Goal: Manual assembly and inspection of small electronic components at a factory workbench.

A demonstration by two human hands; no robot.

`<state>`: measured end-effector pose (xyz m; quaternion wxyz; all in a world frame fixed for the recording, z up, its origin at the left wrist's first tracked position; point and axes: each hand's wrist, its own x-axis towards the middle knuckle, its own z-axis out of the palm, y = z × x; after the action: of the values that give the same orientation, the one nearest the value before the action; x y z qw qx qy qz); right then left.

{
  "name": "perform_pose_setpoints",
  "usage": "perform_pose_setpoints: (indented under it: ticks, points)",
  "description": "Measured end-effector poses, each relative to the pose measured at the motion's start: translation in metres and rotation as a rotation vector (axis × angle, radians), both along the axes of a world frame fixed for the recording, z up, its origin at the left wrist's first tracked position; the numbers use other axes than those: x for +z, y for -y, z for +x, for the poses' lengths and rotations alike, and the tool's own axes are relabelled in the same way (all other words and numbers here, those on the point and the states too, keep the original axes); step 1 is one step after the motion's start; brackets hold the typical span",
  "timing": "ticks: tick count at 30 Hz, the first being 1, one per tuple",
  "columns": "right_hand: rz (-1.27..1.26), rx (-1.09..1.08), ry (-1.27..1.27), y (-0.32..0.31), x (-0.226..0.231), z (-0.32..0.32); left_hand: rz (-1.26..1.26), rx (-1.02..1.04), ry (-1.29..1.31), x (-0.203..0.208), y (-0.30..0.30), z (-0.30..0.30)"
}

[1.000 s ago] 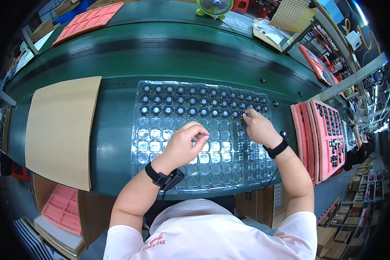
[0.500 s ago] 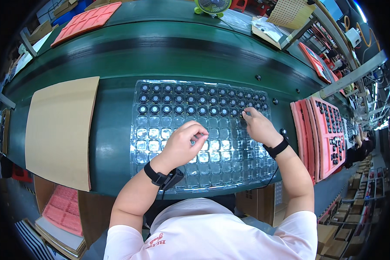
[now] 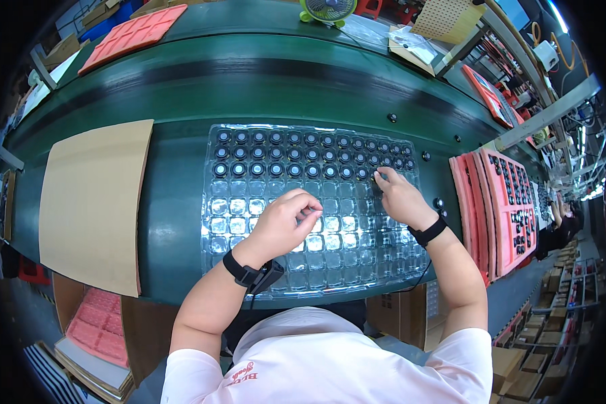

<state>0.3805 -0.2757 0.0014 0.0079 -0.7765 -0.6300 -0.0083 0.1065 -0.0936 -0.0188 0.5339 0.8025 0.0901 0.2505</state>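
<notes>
A clear plastic blister tray point(image 3: 316, 262) lies on the green belt in front of me. Its far rows hold small round black parts point(image 3: 276, 170) with silver-grey centres; the pockets nearer me show no parts. My right hand point(image 3: 402, 195) reaches the right end of the third row, thumb and fingertips pinched at a pocket on a black part, mostly covered by the fingers. Over the tray's middle, my left hand point(image 3: 288, 221) hovers with fingers curled together; whether anything is inside them is hidden.
Loose black parts point(image 3: 392, 118) sit on the belt point(image 3: 262, 87) beyond and right of the tray. Pink foam trays point(image 3: 491, 215) with more parts stand stacked at right. A cardboard sheet point(image 3: 94, 209) lies at left; a green fan point(image 3: 328, 9) stands at the far side.
The loose part beyond the tray has shifted slightly left on the belt. Both hands stay in nearly the same place and pose.
</notes>
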Motion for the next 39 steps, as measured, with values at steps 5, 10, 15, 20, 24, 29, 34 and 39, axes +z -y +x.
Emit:
perform_pose_setpoints:
  ticks: [5,10,15,20,24,29,34,39]
  points:
    - [-0.066,0.018,-0.193,-0.004,0.015,0.017,0.030,-0.030,-0.067,-0.006,0.002,0.000]
    - [-0.059,0.098,-0.152,-0.033,0.048,0.054,0.102,-0.053,-0.052,-0.006,0.000,0.001]
    - [-0.118,0.093,-0.064,-0.107,0.108,0.112,0.205,-0.046,-0.173,-0.003,-0.008,-0.002]
    - [-0.123,-0.140,0.036,-0.229,0.157,0.186,0.186,-0.065,-0.178,-0.010,-0.014,-0.003]
    - [-0.028,0.046,0.068,-0.334,0.123,0.276,0.088,-0.024,-0.208,-0.018,-0.023,-0.001]
    - [-0.024,-0.071,-0.030,-0.416,0.028,0.320,-0.164,0.032,-0.204,-0.020,-0.036,0.004]
    - [0.119,0.015,0.068,-0.499,-0.023,0.386,-0.183,-0.094,-0.203,-0.032,-0.046,0.004]
    - [0.214,0.242,0.334,-0.590,-0.035,0.348,-0.114,-0.026,-0.147,-0.034,-0.051,0.006]
